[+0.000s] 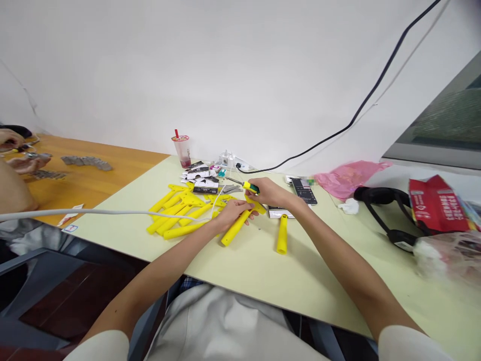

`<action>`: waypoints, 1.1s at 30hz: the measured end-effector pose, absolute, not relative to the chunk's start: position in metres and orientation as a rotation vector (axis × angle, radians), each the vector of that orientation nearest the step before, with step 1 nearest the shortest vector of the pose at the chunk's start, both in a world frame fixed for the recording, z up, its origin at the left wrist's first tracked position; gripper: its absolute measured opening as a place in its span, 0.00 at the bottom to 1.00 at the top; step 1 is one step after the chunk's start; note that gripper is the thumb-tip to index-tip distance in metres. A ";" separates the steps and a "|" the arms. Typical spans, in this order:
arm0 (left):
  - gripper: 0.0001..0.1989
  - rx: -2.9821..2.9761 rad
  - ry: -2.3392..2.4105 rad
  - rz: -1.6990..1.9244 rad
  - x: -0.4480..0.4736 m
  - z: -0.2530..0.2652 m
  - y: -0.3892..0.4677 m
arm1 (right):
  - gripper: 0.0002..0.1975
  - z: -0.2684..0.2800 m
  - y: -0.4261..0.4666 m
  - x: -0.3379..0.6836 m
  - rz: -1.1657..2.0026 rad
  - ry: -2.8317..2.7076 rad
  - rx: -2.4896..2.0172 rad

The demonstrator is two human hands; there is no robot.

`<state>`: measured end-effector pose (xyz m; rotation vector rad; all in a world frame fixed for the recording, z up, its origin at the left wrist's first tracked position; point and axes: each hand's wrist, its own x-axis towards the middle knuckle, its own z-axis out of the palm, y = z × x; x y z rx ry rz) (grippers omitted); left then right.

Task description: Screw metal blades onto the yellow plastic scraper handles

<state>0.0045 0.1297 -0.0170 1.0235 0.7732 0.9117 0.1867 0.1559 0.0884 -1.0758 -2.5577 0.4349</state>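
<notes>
My left hand [235, 213] is closed on a yellow plastic handle [235, 231], whose tube points down toward the table's front edge. A screwdriver with a yellow and green grip [251, 187] is in my right hand [266, 190], its metal shaft pointing left, away from the handle. The fingers of my right hand are also close to the upper end of the handle; whether they touch it is unclear. To the left of my hands lies a pile of similar yellow handles [180, 208]. One separate yellow piece [282, 235] rests on the table to the right.
Small black and white boxes [205, 186], a lidded cup [182, 150] and a power strip [242, 165] stand at the back. A phone [304, 190], pink bag [347, 179] and black headset-like object [387, 220] lie right. A white cable [124, 211] crosses left; another person's hands [28, 161] are far left.
</notes>
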 end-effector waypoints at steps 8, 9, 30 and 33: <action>0.10 0.994 0.774 0.918 0.005 -0.018 0.128 | 0.03 0.083 0.160 0.188 0.427 -2.590 -1.101; 0.10 0.999 0.779 0.915 0.005 -0.017 0.128 | 0.02 0.082 0.161 0.188 0.461 -2.580 -1.088; 0.15 1.122 0.808 0.895 0.004 -0.011 0.126 | 0.23 0.065 0.182 0.203 1.247 -2.098 -1.154; 0.15 1.144 0.820 0.875 0.004 -0.010 0.126 | 0.25 0.061 0.183 0.203 1.389 -2.016 -1.091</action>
